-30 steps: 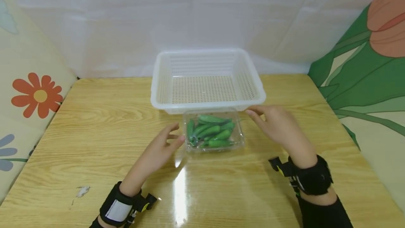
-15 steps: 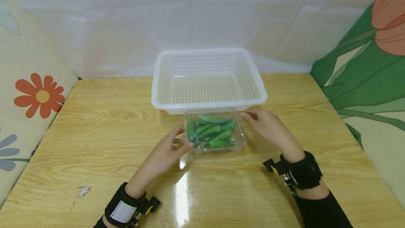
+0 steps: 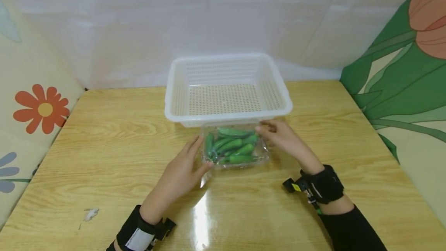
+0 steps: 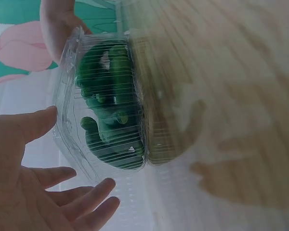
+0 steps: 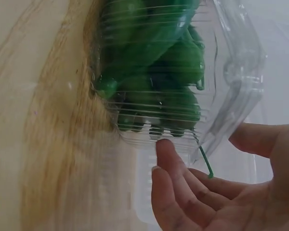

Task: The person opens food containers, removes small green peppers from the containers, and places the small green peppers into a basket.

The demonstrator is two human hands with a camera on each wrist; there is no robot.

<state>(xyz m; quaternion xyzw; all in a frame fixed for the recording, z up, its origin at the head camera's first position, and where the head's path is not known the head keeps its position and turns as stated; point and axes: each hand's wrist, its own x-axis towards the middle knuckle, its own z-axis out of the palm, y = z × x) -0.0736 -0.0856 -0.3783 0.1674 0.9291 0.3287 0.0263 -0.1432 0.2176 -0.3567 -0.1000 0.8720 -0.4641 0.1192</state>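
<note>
The right hand (image 3: 283, 136), loosely bent, moves inward opposite the spread left hand (image 3: 179, 171), so both ungripping hands bracket the clear rectangular plastic container (image 3: 262, 152) of elongated green vegetables (image 3: 232, 145).

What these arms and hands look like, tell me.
Left hand and right hand are bare. The left wrist strap is black with a pale patch; the right strap is black, its small black device marked yellow. The right sleeve is black.

hands (image 3: 182, 169) (image 3: 281, 138): 2 | clear box (image 3: 262, 153): 1 | white basket (image 3: 228, 116): 1 | green vegetables (image 3: 231, 145): 7+
</note>
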